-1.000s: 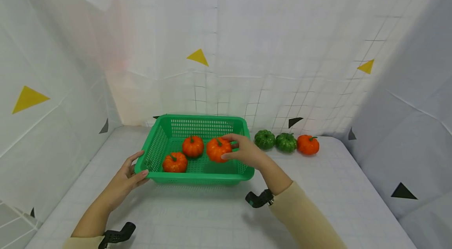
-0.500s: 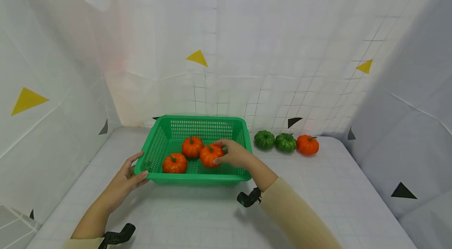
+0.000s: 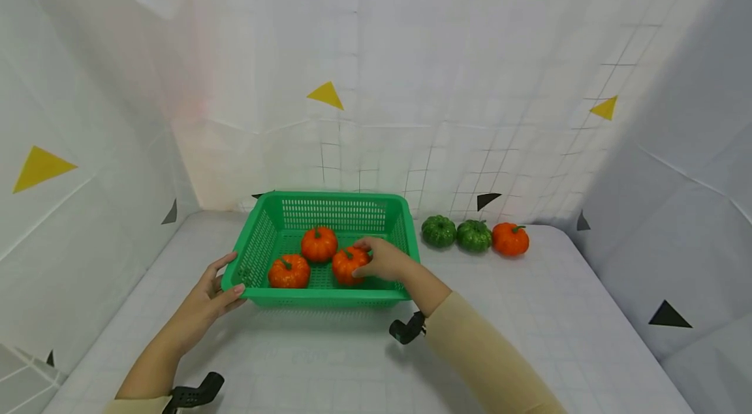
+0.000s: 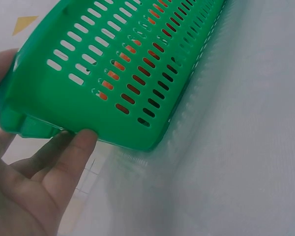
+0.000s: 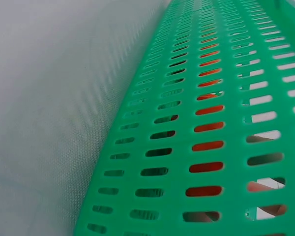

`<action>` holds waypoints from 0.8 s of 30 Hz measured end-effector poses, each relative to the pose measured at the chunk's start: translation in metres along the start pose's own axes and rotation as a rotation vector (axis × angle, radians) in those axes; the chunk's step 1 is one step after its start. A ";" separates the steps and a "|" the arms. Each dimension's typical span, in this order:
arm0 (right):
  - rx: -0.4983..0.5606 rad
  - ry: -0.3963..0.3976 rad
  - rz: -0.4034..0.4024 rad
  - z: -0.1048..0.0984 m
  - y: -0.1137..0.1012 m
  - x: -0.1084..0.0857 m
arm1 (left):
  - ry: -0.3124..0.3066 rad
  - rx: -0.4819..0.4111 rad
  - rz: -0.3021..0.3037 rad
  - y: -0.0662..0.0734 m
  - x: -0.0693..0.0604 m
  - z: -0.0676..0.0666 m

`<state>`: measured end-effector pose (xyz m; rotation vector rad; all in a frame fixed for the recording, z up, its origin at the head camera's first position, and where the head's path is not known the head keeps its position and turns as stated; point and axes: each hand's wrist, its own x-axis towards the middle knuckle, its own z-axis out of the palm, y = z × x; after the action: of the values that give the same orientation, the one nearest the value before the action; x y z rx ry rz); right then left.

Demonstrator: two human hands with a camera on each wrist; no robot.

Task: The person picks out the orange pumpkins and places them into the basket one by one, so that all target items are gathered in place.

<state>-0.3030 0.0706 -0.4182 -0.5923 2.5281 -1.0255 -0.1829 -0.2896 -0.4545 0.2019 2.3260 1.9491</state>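
A green slotted plastic basket stands on the table. At its near left corner my left hand grips the rim; in the left wrist view that hand's thumb presses the basket's outer wall. Inside the basket my right hand holds a small orange pumpkin between thumb and fingers, low near the basket floor. Left of it lie two more orange pumpkins, one farther back and one nearer the front. The right wrist view shows mostly the slotted wall, with orange behind it.
On the table right of the basket, two green pumpkins and an orange pumpkin sit in a row. White sheeting with yellow and black triangles encloses the white table at the back and sides.
My right hand has moved left and down into the basket with the orange pumpkin, close to the other two. The left hand has kept its hold on the basket's corner.
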 end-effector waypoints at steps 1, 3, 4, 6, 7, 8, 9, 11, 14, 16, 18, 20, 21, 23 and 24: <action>-0.002 -0.004 0.002 0.000 0.000 0.001 | 0.000 -0.001 0.002 0.000 0.000 0.000; 0.000 -0.015 0.001 0.001 0.000 0.001 | 0.000 -0.002 0.004 0.000 0.000 0.000; 0.000 -0.019 0.002 0.001 0.000 0.001 | 0.001 -0.002 0.004 0.000 0.000 0.000; 0.005 -0.029 0.002 0.001 0.001 0.002 | 0.001 0.000 0.003 -0.001 0.000 0.000; 0.008 -0.033 0.002 0.001 0.001 0.002 | 0.001 0.001 0.003 -0.001 0.000 0.000; 0.012 -0.035 0.000 0.001 0.002 0.002 | 0.002 0.002 0.003 -0.001 0.000 0.000; 0.014 -0.038 0.000 0.001 0.002 0.002 | 0.002 0.003 0.003 -0.001 0.000 0.000; 0.020 -0.041 0.003 0.001 0.002 0.002 | 0.002 0.003 0.004 -0.002 0.000 0.000; 0.030 -0.042 0.010 0.001 0.001 0.002 | 0.004 0.003 0.003 -0.002 0.000 -0.001; 0.036 -0.038 0.012 0.001 0.001 0.002 | 0.005 0.007 0.001 -0.001 0.000 -0.001; 0.035 -0.031 0.009 0.001 0.001 0.001 | 0.007 0.012 -0.001 -0.001 0.000 0.000; 0.031 -0.023 0.006 0.001 0.000 0.001 | 0.009 0.016 -0.003 -0.001 0.000 0.000; 0.028 -0.020 0.005 0.001 0.001 0.001 | 0.009 0.017 -0.005 -0.001 0.000 0.000; 0.021 -0.016 0.004 0.002 0.001 0.001 | 0.009 0.017 -0.006 -0.001 0.000 0.000; 0.019 -0.015 0.005 0.002 0.001 0.001 | 0.009 0.016 -0.006 -0.001 0.000 0.000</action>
<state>-0.3033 0.0697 -0.4202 -0.5862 2.5030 -1.0391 -0.1829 -0.2900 -0.4556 0.1876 2.3457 1.9325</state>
